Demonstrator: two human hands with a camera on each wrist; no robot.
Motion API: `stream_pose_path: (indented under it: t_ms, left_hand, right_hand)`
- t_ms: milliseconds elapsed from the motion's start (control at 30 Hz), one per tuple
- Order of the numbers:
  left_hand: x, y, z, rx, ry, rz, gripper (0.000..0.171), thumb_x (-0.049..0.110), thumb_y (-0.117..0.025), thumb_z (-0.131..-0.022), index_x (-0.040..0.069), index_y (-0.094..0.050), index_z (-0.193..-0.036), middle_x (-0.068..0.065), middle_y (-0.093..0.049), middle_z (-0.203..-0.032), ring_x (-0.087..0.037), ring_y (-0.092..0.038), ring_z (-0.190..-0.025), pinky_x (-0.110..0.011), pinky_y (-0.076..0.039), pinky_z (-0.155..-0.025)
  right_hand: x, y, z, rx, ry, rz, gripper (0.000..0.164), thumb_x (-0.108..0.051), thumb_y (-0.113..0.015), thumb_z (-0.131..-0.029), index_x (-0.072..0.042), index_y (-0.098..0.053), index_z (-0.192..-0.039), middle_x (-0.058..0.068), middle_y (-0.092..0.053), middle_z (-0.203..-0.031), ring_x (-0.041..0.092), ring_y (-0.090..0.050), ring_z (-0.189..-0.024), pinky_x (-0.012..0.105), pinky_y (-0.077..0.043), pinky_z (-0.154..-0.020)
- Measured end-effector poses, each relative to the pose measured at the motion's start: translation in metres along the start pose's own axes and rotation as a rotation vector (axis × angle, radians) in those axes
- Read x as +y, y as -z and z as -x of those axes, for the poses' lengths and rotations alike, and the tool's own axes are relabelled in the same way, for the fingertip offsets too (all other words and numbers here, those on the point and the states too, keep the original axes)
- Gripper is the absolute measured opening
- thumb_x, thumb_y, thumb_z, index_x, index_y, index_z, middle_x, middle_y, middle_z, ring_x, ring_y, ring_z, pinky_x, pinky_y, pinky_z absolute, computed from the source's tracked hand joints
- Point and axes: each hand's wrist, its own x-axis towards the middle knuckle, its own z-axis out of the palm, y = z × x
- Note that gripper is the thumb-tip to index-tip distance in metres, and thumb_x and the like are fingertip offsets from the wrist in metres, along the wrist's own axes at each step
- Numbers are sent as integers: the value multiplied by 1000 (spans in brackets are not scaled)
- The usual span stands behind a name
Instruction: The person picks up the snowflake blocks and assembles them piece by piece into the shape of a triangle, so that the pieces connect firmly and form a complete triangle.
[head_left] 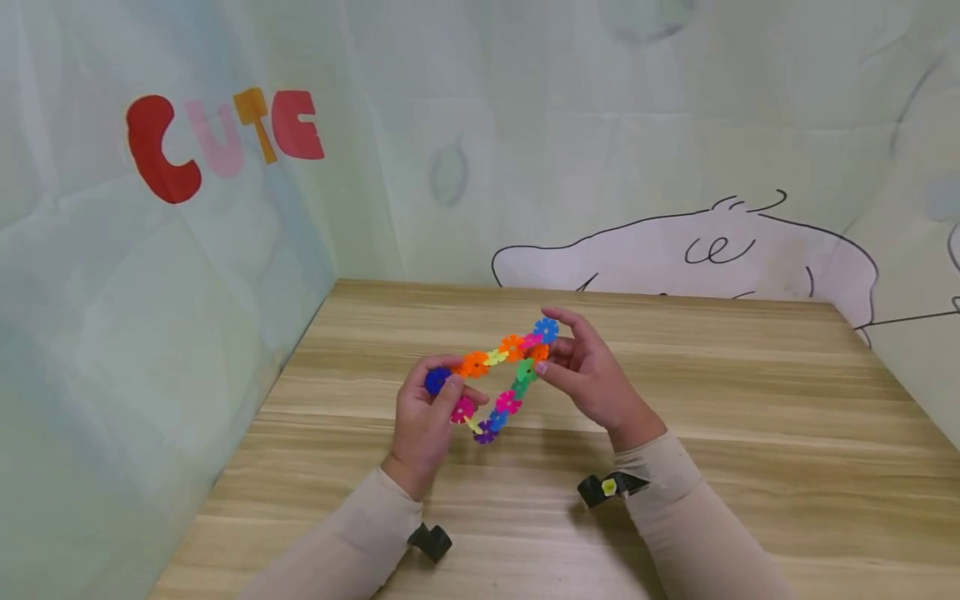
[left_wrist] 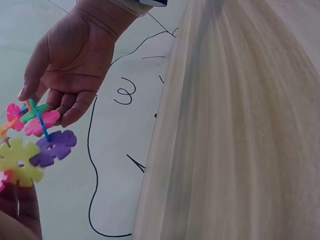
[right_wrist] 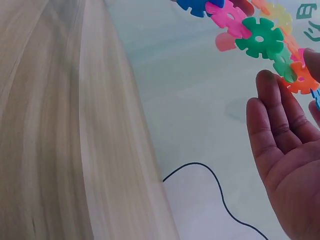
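Interlocking plastic snowflake discs are joined into a colourful loop [head_left: 508,402], held up over the table between both hands. My left hand [head_left: 422,421] pinches its left corner, thumb by a dark blue disc [head_left: 437,382] and a pink disc [head_left: 462,410]. At the opposite corner, my right hand [head_left: 600,387] grips around an orange disc [right_wrist: 301,82], with a light blue disc [head_left: 546,330] above. A purple disc [left_wrist: 54,148] and a yellow disc [left_wrist: 20,162] show large in the left wrist view. Beside the right fingers is a green disc [right_wrist: 260,38] in the right wrist view.
The wood-grain table [head_left: 750,433] spreads under both hands. Pale wall sheets stand behind it and at the left, one with coloured CUTE letters [head_left: 161,150], the back one with a line-drawn figure [head_left: 637,250]. Black wrist cameras [head_left: 431,543] sit on both sleeves.
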Motion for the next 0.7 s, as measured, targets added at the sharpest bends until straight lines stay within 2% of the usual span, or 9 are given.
stream_pose_path:
  t_ms: [233, 467, 567, 700]
  left_hand:
    - [-4, 0, 1, -67, -7, -21, 21, 0, -52, -107, -10, -54, -127, 3, -72, -97, -11, -77, -83, -27, -64, -79]
    - [-6, 1, 1, -109, -8, -23, 22, -1, -54, -107, -11, -53, -126, -4, -69, -106, -12, -78, -87, -28, -64, -81]
    - [-6, 1, 1, -126, 19, -79, 20, 0, -54, -107, -6, -54, -126, -12, -69, -111, -12, -78, -91, -28, -64, -83]
    - [-5, 1, 1, -163, 60, -158, 20, 2, -55, -108, 0, -54, -127, -20, -65, -120, -17, -78, -99, -29, -63, -89]
  right_hand:
    - [-2, 3, 1, 27, 42, 64, 69, 5, -66, -99, -14, -37, -159, 8, -68, -102, 18, -67, -90, 28, -63, -86]
    - [-4, 5, 2, 44, 71, 94, 64, 5, -66, -100, -13, -43, -157, 16, -68, -107, 20, -67, -93, 28, -63, -86]
    - [-5, 6, 3, 68, 82, 123, 63, 4, -68, -99, -13, -47, -155, 21, -68, -108, 21, -67, -93, 27, -63, -84]
    - [-6, 8, 4, 102, 81, 157, 62, 3, -70, -97, -13, -52, -154, 21, -69, -107, 23, -67, -91, 27, -62, -79]
